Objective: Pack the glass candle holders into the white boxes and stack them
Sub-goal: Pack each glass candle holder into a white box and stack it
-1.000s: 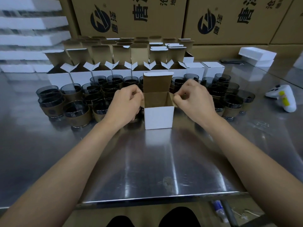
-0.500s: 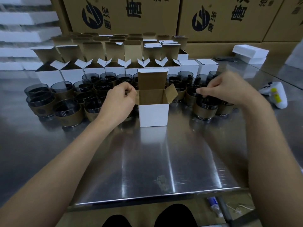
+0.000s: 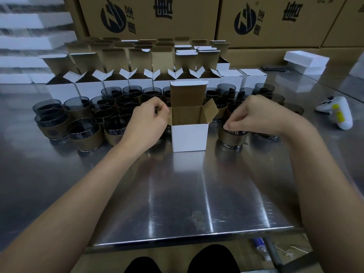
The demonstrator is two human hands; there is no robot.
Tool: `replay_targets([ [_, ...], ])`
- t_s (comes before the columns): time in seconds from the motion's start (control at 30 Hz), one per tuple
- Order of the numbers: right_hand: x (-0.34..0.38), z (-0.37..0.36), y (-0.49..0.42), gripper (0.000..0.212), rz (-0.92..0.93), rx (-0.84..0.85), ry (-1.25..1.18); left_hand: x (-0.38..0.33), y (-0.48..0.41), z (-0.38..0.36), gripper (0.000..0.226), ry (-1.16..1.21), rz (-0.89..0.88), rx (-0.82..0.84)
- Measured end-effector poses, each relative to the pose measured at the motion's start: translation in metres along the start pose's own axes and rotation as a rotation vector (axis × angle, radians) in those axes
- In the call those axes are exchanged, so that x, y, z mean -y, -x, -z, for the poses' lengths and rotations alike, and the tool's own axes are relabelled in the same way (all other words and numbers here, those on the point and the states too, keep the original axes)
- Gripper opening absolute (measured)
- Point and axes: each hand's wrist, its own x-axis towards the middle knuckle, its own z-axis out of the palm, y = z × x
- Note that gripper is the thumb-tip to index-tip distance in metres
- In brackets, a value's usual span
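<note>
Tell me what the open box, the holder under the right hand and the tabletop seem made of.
The open box: thin cardboard, matte white outside, brown inside, creased flaps. The candle holder that the right hand grips: apparently dark smoked glass, glossy rim, with a brown wrap, probably card. The table: metal, likely stainless steel, brushed and reflective.
</note>
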Motion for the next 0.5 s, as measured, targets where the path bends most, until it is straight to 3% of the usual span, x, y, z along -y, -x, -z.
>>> replay_targets([
  [0.2, -0.006, 0.01, 0.004, 0.017, 0.044, 0.003, -0.129, -0.001, -0.001, 0.001, 0.018, 0.05, 0.009, 0.004],
  [0.33, -0.01, 0.013, 0.006, 0.007, 0.071, 0.109, -0.211, -0.003, 0.0, 0.001, 0.012, 0.139, 0.041, 0.016],
  [0.5, -0.014, 0.01, 0.002, 0.014, 0.083, 0.172, -0.161, -0.007, 0.002, 0.001, 0.017, 0.181, 0.054, -0.018],
])
